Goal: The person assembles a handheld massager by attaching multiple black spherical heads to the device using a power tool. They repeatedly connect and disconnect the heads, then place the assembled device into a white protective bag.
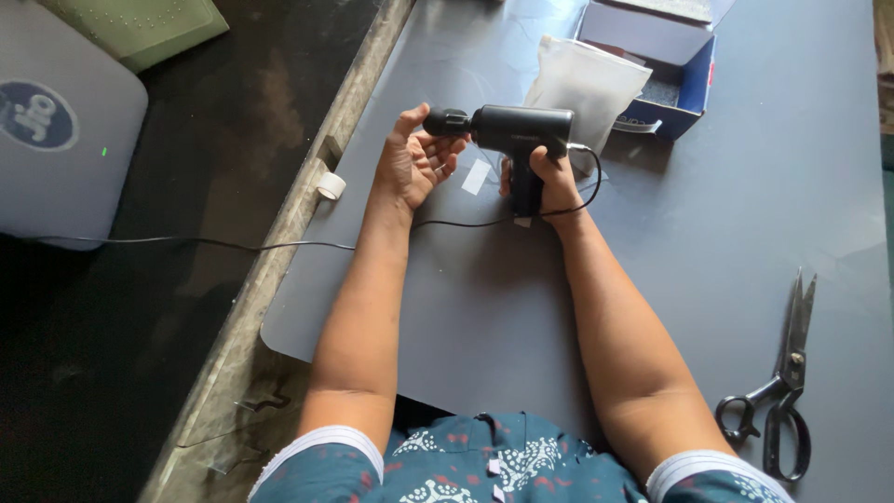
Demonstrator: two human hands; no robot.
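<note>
My right hand (pixel 551 182) grips the handle of a black massage gun (pixel 514 130), holding it above the dark grey mat (pixel 708 242). Its round head (pixel 445 121) points left into the palm of my left hand (pixel 414 158), whose fingers are spread and touch the head. A thin black cable (pixel 233 245) runs from the gun's handle leftward across the mat and off the table edge.
A white pouch (pixel 582 84) leans on an open blue and white box (pixel 666 70) behind the gun. Black scissors (pixel 782 391) lie at the right. A tape roll (pixel 330 185) sits on the mat's left edge. A grey device (pixel 56 130) lies far left.
</note>
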